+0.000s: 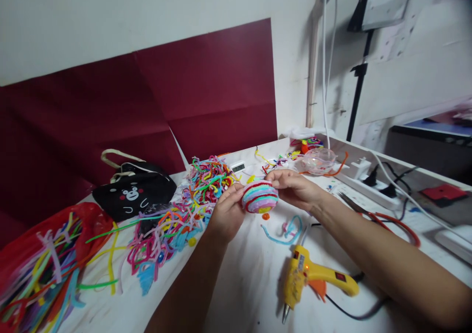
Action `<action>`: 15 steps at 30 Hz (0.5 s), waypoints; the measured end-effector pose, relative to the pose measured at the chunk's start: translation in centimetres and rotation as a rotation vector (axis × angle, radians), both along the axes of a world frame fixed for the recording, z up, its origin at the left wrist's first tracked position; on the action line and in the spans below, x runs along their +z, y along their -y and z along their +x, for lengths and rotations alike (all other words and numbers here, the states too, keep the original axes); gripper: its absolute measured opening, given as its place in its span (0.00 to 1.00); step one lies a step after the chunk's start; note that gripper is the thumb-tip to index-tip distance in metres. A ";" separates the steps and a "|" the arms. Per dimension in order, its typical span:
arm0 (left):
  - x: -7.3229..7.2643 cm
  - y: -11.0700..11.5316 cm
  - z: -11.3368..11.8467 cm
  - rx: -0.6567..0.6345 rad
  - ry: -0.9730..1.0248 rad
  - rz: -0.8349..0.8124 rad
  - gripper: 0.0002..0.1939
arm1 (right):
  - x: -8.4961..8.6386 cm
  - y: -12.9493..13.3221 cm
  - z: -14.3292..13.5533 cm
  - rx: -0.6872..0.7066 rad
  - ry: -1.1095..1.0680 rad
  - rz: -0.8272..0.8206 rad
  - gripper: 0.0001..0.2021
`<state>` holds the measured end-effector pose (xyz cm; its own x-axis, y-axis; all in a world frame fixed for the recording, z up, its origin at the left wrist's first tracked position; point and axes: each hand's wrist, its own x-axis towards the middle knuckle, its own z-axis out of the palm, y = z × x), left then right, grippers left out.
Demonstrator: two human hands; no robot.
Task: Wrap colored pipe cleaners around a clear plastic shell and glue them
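A person's left hand [225, 214] and right hand [295, 188] hold a rounded ball wound in striped pastel pipe cleaners [259, 197] between them above the middle of the white bench [243, 284], fingers of both hands closed on its sides. A yellow hot-glue gun [313, 274] lies near on the bench, nozzle pointing toward the near edge. A tangled heap of multicoloured pipe cleaners [184, 210] spreads to the left, beside a black fabric bag with a bear face [134, 193]. A clear plastic dome [319, 161] sits farther back, and a white power strip [368, 183] lies at right.
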<state>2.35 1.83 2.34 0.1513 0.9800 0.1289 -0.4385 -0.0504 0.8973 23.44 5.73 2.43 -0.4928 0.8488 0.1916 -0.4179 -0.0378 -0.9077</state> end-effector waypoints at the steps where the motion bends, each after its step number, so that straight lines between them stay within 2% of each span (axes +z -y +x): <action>1: 0.0 0.0 0.0 0.005 0.005 -0.004 0.08 | 0.1 0.1 0.0 0.001 0.001 0.004 0.13; 15: -0.3 -0.1 0.0 0.028 0.007 -0.012 0.13 | 0.4 0.5 -0.1 -0.057 0.047 0.017 0.09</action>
